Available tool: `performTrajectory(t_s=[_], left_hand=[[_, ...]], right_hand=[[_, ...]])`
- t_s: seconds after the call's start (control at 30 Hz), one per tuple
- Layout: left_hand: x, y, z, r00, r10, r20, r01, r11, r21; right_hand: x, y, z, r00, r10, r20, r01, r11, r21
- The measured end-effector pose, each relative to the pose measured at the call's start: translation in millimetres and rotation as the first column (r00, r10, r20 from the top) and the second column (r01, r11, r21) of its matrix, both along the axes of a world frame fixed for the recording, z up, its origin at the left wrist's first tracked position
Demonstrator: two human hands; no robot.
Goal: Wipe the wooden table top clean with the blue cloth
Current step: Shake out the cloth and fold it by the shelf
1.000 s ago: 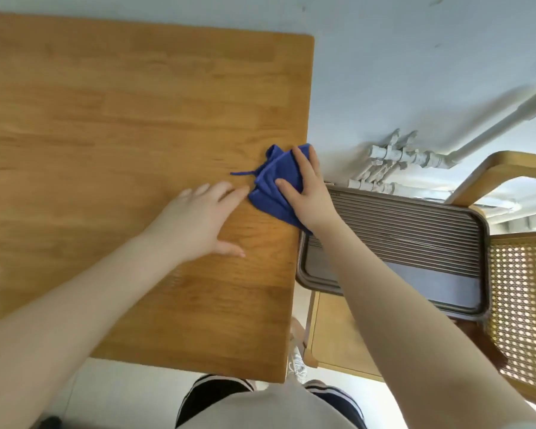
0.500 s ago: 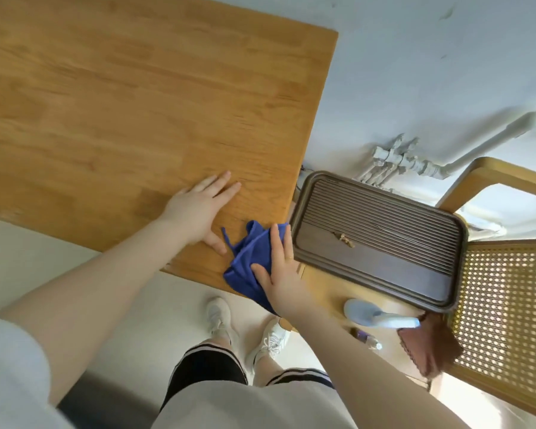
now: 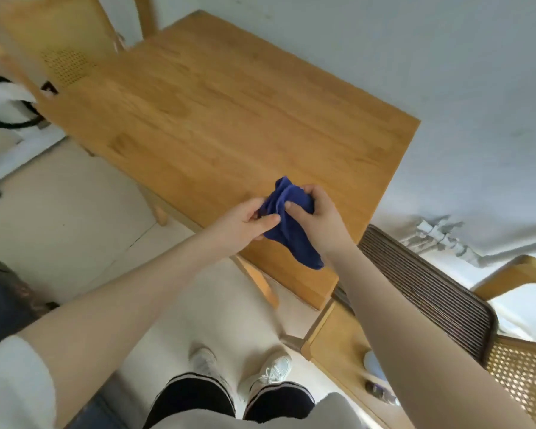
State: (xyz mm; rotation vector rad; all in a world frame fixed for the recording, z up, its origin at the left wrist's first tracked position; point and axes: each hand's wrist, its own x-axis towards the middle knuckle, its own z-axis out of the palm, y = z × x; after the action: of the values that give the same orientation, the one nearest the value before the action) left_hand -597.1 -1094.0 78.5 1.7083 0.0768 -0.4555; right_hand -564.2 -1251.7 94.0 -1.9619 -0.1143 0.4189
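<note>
I've got both hands, left (image 3: 245, 222) and right (image 3: 314, 216), bunching the blue cloth (image 3: 287, 224) above the desk (image 3: 229, 119). Its loose tail under my right wrist might slip free.

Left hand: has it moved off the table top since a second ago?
Yes. The left hand lay flat on the table before; now it is lifted at the near edge, holding the cloth together with the right hand.
</note>
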Motion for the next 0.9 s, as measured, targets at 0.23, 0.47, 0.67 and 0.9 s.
performTrajectory(t_s=[0.23,0.47,0.67,0.9], left_hand=[[-43,164,46,0.942,0.293,0.162,-0.318,0.934,0.164],[-66,282,78,0.777,0.555,0.296,-0.612,0.775,0.155],[-63,369,74,0.552,0.801,0.232,-0.833,0.541,0.113],[-21,491,48,0.234,0.968,0.088,-0.972,0.235,-0.011]], right_hand=[[2,156,32,0.891,0.4,0.215,-0.381,0.916,-0.128],[20,296,45,0.729,0.448,0.517,-0.444,0.885,-0.14],[64,381,41,0.87,0.345,0.353,-0.375,0.927,0.019],[137,492,17,0.881,0.396,0.259,-0.41,0.912,-0.001]])
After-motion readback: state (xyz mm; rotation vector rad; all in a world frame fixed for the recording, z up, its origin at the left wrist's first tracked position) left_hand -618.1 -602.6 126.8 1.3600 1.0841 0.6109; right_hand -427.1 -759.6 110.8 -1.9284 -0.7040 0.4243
